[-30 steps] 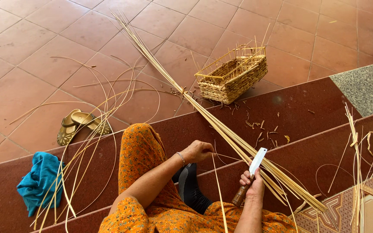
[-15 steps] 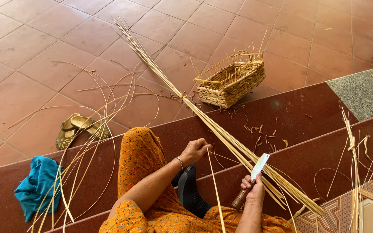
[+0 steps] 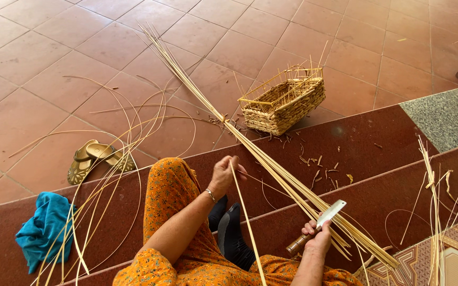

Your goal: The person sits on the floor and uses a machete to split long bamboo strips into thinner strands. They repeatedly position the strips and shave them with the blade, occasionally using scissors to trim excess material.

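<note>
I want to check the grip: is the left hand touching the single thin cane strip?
Touching. The head view shows the left hand closed around the upper end of the cane strip.

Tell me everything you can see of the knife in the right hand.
The knife has a broad, flat, pale metal blade with a squared tip and a dark brown, wood-like handle. The right hand grips the handle, blade pointing up and away to the right. It lies against the long bundle of cane strips, above the dark red step.
</note>
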The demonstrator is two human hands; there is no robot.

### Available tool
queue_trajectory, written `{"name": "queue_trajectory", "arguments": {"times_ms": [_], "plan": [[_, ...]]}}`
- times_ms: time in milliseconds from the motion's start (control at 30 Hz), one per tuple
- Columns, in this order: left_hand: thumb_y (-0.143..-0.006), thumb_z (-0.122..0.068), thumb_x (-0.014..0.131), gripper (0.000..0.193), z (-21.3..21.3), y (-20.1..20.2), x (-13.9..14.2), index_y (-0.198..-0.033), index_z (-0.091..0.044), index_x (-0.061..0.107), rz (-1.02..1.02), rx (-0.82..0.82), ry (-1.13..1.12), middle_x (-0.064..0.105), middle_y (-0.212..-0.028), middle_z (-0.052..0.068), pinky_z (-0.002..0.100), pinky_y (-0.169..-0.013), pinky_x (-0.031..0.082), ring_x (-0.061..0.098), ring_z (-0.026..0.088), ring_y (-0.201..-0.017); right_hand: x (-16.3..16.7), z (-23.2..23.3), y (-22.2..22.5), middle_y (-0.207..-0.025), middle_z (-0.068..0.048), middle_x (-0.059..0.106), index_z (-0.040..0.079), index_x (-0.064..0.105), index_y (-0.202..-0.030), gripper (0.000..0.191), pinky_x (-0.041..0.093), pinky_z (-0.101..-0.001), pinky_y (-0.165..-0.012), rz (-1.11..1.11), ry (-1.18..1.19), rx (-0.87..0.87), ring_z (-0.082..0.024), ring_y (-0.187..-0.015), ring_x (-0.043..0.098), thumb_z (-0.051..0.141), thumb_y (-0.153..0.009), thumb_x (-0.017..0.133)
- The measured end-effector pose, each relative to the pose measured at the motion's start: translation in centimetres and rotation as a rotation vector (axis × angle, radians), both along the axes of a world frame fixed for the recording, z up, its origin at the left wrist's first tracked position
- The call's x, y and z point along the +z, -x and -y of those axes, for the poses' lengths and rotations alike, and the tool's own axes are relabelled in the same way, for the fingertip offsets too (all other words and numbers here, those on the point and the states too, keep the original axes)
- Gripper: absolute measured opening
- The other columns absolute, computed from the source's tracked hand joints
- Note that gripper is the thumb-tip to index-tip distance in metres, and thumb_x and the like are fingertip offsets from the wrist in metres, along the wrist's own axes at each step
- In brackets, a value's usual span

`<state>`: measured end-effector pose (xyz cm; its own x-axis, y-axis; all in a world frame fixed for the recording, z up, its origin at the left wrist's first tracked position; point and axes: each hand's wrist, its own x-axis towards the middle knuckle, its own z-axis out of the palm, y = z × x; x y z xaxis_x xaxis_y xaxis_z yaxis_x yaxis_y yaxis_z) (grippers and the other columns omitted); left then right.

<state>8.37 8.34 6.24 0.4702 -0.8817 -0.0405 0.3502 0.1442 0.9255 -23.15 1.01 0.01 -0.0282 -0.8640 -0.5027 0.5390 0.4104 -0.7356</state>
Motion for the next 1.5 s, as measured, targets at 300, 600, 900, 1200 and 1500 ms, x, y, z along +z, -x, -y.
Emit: {"name": "queue_trajectory", "arguments": {"times_ms": [300, 600, 900, 1200, 1500], "plan": [[-0.096, -0.020, 0.073, 0.024, -0.3, -0.8, -1.4, -0.113, -0.004, 0.075, 0.272, 0.005, -0.140, 0.060, -0.064, 0.001, 0.026, -0.041, 0.037, 0.049, 0.006, -0.049, -0.5, -0.5, -0.1, -0.063, 0.003, 0.045, 0.011, 0.046, -0.146, 0.054, 0.037, -0.0242, -0.040, 0.478, 0.211, 0.488, -0.007, -0.043, 0.039, 0.049, -0.108, 0.042], [-0.096, -0.022, 0.069, 0.024, -2.9, 3.3, -4.2, -0.111, -0.006, 0.079, 0.787, -0.683, -0.419, 0.068, -0.061, 0.005, 0.029, -0.048, 0.048, 0.057, 0.009, -0.050, -1.7, -6.0, -0.6, -0.059, 0.003, 0.047, 0.003, 0.054, -0.145, 0.072, 0.039, -0.0244, -0.035, 0.230, 0.334, 0.706, -0.005, -0.040, 0.040, 0.060, -0.101, 0.053], [-0.103, -0.029, 0.060, 0.035, -0.7, 4.0, -4.7, -0.088, -0.002, 0.077, 0.587, -0.451, -0.707, 0.063, -0.054, 0.004, 0.029, -0.037, 0.041, 0.050, 0.011, -0.038, -3.0, -6.8, -0.3, -0.063, 0.002, 0.057, 0.006, 0.040, -0.150, 0.064, 0.041, -0.0220, -0.037, 0.167, 0.194, 0.701, -0.005, -0.040, 0.043, 0.052, -0.106, 0.043], [-0.102, -0.030, 0.067, 0.033, 2.4, -0.7, -1.7, -0.086, -0.003, 0.079, 0.674, -0.325, -0.697, 0.061, -0.054, 0.003, 0.026, -0.034, 0.034, 0.047, 0.007, -0.036, -3.8, -6.9, 0.0, -0.068, -0.005, 0.063, 0.006, 0.035, -0.156, 0.058, 0.045, -0.0242, -0.039, -0.340, 0.198, 0.796, -0.008, -0.044, 0.051, 0.033, -0.106, 0.050], [-0.105, -0.028, 0.072, 0.027, 5.9, -4.2, 1.4, -0.092, -0.005, 0.080, 1.007, -0.281, -0.347, 0.065, -0.061, 0.001, 0.023, -0.044, 0.042, 0.058, 0.004, -0.050, -5.2, -7.4, -1.9, -0.097, -0.014, 0.066, 0.012, 0.009, -0.156, 0.088, 0.063, -0.0332, -0.057, -0.353, 0.101, 0.338, -0.022, -0.075, 0.070, 0.005, -0.088, 0.065]]}}
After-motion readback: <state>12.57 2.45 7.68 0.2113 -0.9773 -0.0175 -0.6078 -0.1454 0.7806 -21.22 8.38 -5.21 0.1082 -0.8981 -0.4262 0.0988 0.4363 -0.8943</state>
